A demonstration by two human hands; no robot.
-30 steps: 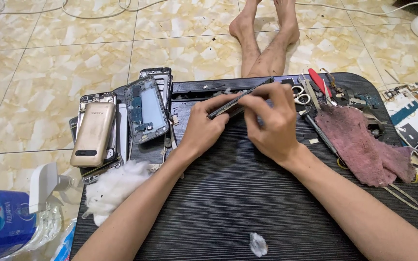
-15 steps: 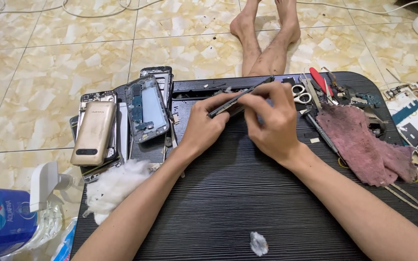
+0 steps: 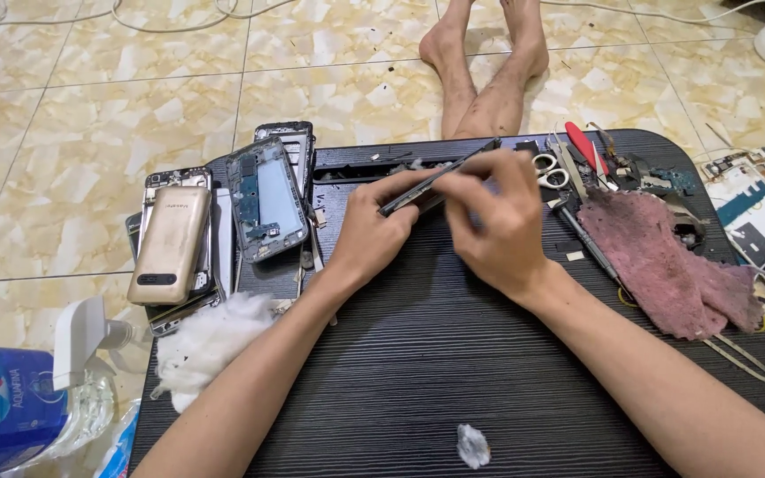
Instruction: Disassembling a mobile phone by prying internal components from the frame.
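While the thin dark phone panel (image 3: pixel 436 181) is gripped edge-up over the black surface (image 3: pixel 453 372) by left hand (image 3: pixel 374 235) and right hand (image 3: pixel 493 221), fingers closed on it, separation seems under way, and gentle, even prying is called for.

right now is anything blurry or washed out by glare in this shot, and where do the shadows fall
Head view: mostly sharp, with even, soft light; mild sheen on the floor tiles, nothing washed out. The right hand looks slightly motion-softened beside the left hand. Only faint shadows sit under the hands on the black ribbed mat. Edges bend a little from the wide lens.
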